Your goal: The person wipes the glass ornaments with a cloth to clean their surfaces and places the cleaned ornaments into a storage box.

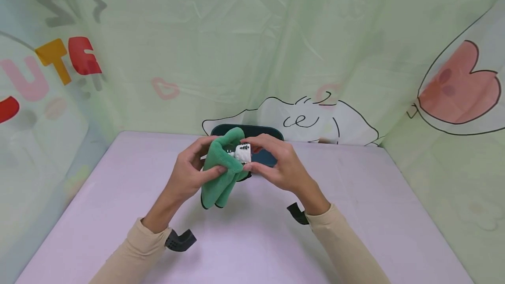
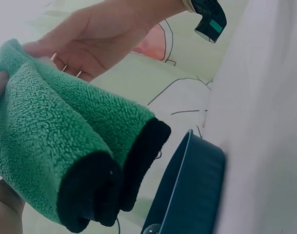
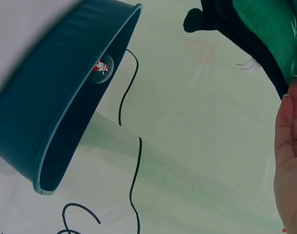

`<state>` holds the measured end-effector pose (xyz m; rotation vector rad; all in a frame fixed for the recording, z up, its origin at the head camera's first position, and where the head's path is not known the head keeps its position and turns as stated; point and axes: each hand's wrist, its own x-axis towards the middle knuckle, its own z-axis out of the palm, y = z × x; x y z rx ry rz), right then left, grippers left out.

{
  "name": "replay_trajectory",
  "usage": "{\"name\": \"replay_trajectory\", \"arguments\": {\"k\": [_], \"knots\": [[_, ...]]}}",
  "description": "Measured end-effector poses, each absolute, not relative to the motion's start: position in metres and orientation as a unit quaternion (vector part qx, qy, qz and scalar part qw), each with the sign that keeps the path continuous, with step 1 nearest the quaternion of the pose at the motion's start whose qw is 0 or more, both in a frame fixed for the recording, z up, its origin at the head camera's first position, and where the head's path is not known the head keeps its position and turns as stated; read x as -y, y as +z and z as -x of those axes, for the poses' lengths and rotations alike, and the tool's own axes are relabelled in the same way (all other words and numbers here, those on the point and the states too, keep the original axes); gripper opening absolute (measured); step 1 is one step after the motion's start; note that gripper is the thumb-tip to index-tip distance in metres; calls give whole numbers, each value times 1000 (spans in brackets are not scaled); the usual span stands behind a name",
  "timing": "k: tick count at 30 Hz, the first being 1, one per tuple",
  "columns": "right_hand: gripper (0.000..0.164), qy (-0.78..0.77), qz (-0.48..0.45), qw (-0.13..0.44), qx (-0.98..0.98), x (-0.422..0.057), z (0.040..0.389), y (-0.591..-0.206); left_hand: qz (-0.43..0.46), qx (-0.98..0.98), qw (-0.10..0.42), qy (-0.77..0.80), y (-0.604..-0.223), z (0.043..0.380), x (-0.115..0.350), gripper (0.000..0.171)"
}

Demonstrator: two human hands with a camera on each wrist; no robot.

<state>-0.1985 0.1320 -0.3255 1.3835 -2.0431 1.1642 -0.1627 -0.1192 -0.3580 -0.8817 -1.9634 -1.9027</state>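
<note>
A green plush cloth (image 1: 217, 157) with dark edging is folded around the clear end of a small snow globe (image 1: 243, 153). The globe's white base, marked with dark trees, sticks out toward the right. My left hand (image 1: 192, 168) grips the cloth around the globe, thumb on the near side. With thumb and fingers, my right hand (image 1: 285, 166) pinches the white base. In the left wrist view the cloth (image 2: 46, 117) hangs in folds and hides the globe.
Behind the hands stands a dark teal basin (image 1: 266, 157) on the pale table (image 1: 260, 236). A second globe with a small red-and-white figure (image 3: 103, 68) lies inside the basin, in the right wrist view. Printed curtains (image 1: 221, 56) surround the table.
</note>
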Motion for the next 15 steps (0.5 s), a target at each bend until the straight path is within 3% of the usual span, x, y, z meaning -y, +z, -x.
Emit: {"name": "replay_trajectory", "arguments": {"k": [15], "knots": [[28,437,-456,139,763,-135,195,-322,339,679,145,-634,-359,164,116,61]]}}
